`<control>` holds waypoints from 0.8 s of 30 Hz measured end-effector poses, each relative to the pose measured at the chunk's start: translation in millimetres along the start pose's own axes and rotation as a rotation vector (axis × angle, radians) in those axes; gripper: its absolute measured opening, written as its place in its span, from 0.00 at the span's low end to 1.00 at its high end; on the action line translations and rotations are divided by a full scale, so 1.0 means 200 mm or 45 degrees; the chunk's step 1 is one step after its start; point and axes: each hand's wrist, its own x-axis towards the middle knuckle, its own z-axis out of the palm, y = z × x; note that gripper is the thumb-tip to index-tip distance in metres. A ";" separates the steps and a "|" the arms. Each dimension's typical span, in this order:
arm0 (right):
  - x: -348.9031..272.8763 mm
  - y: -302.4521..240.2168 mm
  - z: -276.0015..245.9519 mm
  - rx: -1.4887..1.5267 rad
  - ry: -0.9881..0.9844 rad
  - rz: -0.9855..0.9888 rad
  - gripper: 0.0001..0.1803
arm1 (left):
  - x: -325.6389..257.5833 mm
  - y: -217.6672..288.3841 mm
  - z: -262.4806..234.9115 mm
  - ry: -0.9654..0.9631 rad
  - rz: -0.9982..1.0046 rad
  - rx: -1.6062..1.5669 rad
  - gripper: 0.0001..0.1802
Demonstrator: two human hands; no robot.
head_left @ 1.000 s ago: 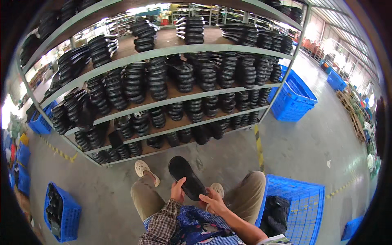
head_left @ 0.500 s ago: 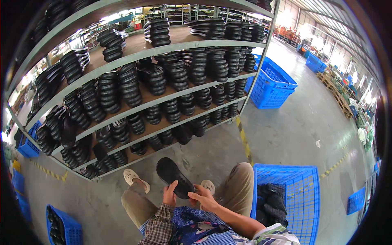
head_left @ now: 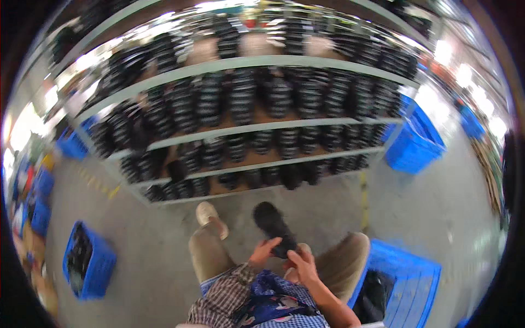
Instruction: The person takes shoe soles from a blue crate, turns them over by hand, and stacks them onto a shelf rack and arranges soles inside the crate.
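Observation:
A black shoe sole [head_left: 269, 220] is held out in front of my lap, its long end pointing away from me and slightly left. My left hand [head_left: 263, 251] grips its near part from the left side. At the near end, my right hand [head_left: 303, 264] has its fingers closed on the same sole. Motion blur hides the exact finger placement. To the right of my knee stands a blue plastic crate [head_left: 416, 284] with black pieces [head_left: 375, 292] inside.
Ahead stands a metal rack [head_left: 257, 127] with several shelves of stacked black soles [head_left: 241, 97]. A smaller blue crate [head_left: 104, 270] with black contents sits at left. Another blue crate [head_left: 418, 145] is beyond the rack's right end. Yellow marking tape [head_left: 365, 199] runs along the floor.
My view has swung left, so the rack and crates appear farther right and are blurred. Both hands still hold the sole.

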 end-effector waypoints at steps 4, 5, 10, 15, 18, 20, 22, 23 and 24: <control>0.02 0.06 -0.06 0.026 -0.034 0.009 0.14 | -0.06 0.01 0.09 -0.133 -0.050 0.088 0.28; 0.02 0.08 -0.06 0.075 -0.006 -0.009 0.12 | -0.07 0.02 0.10 -0.236 -0.040 0.144 0.29; 0.06 0.12 -0.03 0.026 -0.029 -0.073 0.12 | -0.13 0.02 0.11 -0.222 -0.060 0.167 0.27; 0.08 0.12 -0.02 0.053 -0.052 -0.035 0.16 | -0.16 0.06 0.14 -0.144 -0.051 0.085 0.24; 0.08 0.11 0.00 0.016 -0.096 0.003 0.20 | -0.13 0.02 0.09 0.006 -0.003 -0.092 0.21; 0.09 0.10 0.02 0.039 -0.087 0.031 0.22 | -0.07 -0.01 0.03 0.125 0.128 -0.127 0.19; 0.09 0.11 0.01 0.063 -0.062 0.059 0.23 | -0.09 0.02 0.01 0.119 0.180 -0.169 0.18; 0.10 0.11 -0.01 0.025 -0.073 0.072 0.24 | -0.11 0.05 0.00 0.117 0.239 -0.207 0.17; 0.11 0.13 -0.02 -0.013 -0.084 0.086 0.25 | -0.10 0.05 -0.01 0.118 0.242 -0.206 0.17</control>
